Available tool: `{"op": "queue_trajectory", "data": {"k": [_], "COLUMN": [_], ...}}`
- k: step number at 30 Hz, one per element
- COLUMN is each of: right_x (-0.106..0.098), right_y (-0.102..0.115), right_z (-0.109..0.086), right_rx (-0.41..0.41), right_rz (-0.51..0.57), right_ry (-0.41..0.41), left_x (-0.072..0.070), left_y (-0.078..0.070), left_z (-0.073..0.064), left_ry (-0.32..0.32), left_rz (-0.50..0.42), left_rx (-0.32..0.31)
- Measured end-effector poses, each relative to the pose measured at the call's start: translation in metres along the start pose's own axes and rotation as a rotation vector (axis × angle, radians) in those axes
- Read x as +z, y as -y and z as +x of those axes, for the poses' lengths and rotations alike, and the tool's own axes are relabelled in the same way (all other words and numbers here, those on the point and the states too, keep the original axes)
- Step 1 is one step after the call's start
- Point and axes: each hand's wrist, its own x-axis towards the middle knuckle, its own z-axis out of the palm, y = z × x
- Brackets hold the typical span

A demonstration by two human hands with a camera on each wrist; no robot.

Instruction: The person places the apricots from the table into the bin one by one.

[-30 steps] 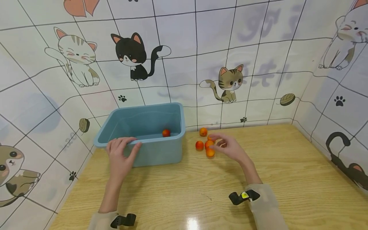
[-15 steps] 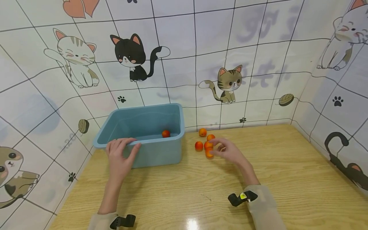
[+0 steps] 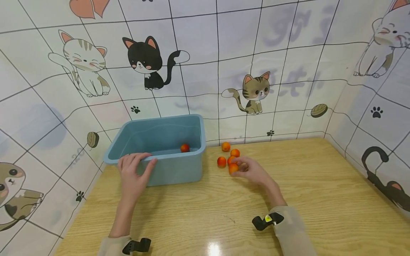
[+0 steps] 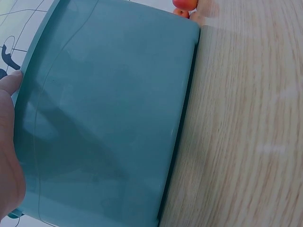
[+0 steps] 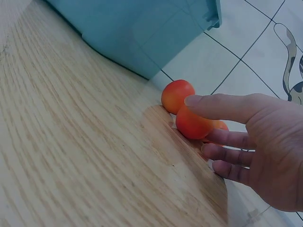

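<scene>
In the head view my left hand (image 3: pixel 132 174) grips the near rim of a blue plastic bin (image 3: pixel 179 169), fingers over the edge and thumb along the outer wall. The left wrist view shows the bin's long side (image 4: pixel 109 113) beside part of that hand (image 4: pixel 9 156). My right hand (image 3: pixel 254 172) holds the nearest small orange-red fruit (image 3: pixel 233 169) between thumb and fingers, on the table. From the right wrist, the thumb lies across the top of this fruit (image 5: pixel 191 124), with the fingers curled at its far side. Several similar fruits (image 3: pixel 221 162) sit close around it.
One red fruit (image 3: pixel 184 148) lies inside the bin at its right end. The wooden table (image 3: pixel 198 213) meets a cat-patterned wall covering (image 3: pixel 205 71) at the back and sides. A black wrist camera (image 3: pixel 267 221) sits on each sleeve.
My right hand has shifted slightly toward me, from the fruits further back to the nearest one, and its thumb and fingers have closed round it. The left hand stays on the bin's rim.
</scene>
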Motion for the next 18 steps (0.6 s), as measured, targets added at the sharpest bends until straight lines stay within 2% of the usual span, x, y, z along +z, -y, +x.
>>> {"op": "queue_trajectory", "data": {"k": [3,7,8,18], "right_x": [0.001,0.002,0.003,0.003], "right_y": [0.006,0.002,-0.005,-0.007], "right_z": [-0.001,0.001,0.002,0.002], "right_rx": [0.006,0.02,0.022,0.046], "right_rz": [-0.005,-0.028,-0.037,-0.069], "right_ry": [0.002,-0.004,-0.009,-0.009], "left_x": [0.0,0.0,0.0,0.0], "left_y": [0.0,0.0,0.0,-0.001], "left_z": [0.0,0.0,0.001,0.001], "left_ry": [0.001,0.002,0.002,0.006], "left_rz": [0.002,0.003,0.002,-0.002], "left_rx": [0.001,0.003,0.004,0.005]}}
